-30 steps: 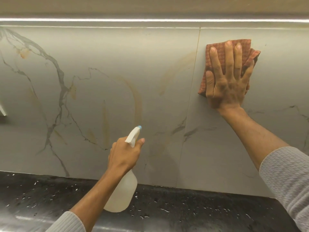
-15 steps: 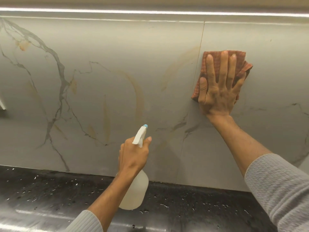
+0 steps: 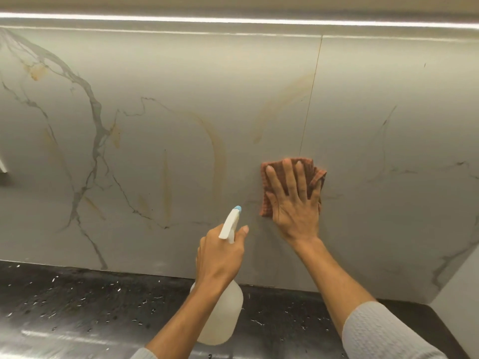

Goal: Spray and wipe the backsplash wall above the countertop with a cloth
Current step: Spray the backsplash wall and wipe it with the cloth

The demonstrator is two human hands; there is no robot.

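Glossy marble backsplash, woven cloth

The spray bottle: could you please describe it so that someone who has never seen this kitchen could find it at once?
Start at the grey marble-veined backsplash above the dark speckled countertop. Low near the middle, the left hand grips the spray bottle by its neck, just left of the rust-red cloth. It is the only translucent white object, with a white trigger head and pale blue nozzle tip.

A rust-red folded cloth lies flat against the marble-veined backsplash right of frame centre, on a vertical tile seam. A translucent white spray bottle, blue-tipped nozzle toward the wall, sits upright at lower centre above the black speckled countertop.
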